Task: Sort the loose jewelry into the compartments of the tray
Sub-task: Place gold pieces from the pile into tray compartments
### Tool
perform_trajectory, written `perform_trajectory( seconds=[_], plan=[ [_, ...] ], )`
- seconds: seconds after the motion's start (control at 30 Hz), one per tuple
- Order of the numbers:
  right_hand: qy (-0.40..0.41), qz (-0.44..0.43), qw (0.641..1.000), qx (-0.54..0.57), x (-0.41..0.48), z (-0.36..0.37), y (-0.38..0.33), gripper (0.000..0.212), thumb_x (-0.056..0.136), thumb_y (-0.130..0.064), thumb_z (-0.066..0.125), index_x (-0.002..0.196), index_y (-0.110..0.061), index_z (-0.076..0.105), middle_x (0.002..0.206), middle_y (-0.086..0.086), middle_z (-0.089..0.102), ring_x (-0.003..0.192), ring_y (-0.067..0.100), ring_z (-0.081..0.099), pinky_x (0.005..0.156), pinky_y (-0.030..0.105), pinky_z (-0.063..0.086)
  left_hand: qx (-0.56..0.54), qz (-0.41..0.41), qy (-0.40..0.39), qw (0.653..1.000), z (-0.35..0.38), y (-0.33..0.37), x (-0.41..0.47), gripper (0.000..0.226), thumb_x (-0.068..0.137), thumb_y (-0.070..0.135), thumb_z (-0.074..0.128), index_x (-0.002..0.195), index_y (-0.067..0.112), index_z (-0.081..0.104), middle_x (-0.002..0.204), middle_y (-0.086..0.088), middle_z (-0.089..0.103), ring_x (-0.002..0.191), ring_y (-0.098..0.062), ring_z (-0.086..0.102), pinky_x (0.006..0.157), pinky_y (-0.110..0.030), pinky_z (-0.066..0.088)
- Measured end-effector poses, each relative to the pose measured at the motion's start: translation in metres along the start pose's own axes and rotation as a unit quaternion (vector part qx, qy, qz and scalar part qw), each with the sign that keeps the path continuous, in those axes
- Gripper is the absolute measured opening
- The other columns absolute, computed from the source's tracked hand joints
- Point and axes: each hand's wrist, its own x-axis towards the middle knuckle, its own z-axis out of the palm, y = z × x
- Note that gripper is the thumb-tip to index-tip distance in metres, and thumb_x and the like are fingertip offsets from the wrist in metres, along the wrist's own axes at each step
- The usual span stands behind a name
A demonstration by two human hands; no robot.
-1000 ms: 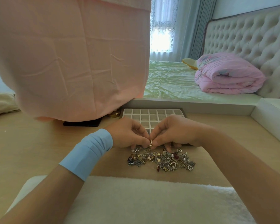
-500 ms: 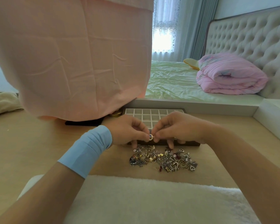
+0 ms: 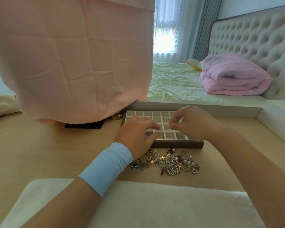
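Gold and silver loose jewelry (image 3: 165, 163) mostly heaped on tabletop (image 3: 39, 145) before tray (image 3: 178, 143); few compartments filled near front left. Right hand (image 3: 192, 123) fingers pinched over a middle compartment, contents too small to tell; left hand (image 3: 136, 136) loosely curled, apparently empty. Barely begun.

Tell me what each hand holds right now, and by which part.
The left hand seems to hold nothing. The right hand pinches its fingertips together over the tray; anything held there is too small to tell.
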Motion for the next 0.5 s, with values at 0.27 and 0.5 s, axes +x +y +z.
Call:
perform_trajectory(
  seconds=[0.27,0.5],
  plan=[
    [-0.039,-0.027,0.992,-0.114,0.001,0.018,-0.001,0.012,0.094,-0.045,0.065,0.099,-0.040,0.074,0.095,-0.019,0.051,0.104,0.011,0.054,0.100,0.038,0.039,0.043,0.040,-0.076,0.995,0.009,-0.007,0.000,0.036,0.095,0.048,0.050,0.129,0.038,0.056,0.130,0.012,0.051,0.121,-0.009,0.039,0.103,-0.031,0.035],
    [-0.010,-0.033,0.994,-0.103,0.003,0.020,-0.001,0.012,0.090,-0.045,0.071,0.094,-0.036,0.077,0.091,-0.019,0.054,0.093,0.008,0.052,0.079,0.030,0.045,0.049,0.042,-0.093,0.994,-0.003,-0.008,0.002,0.031,0.096,0.037,0.053,0.127,0.037,0.057,0.128,0.011,0.053,0.121,-0.012,0.042,0.102,-0.033,0.040]
  ],
)
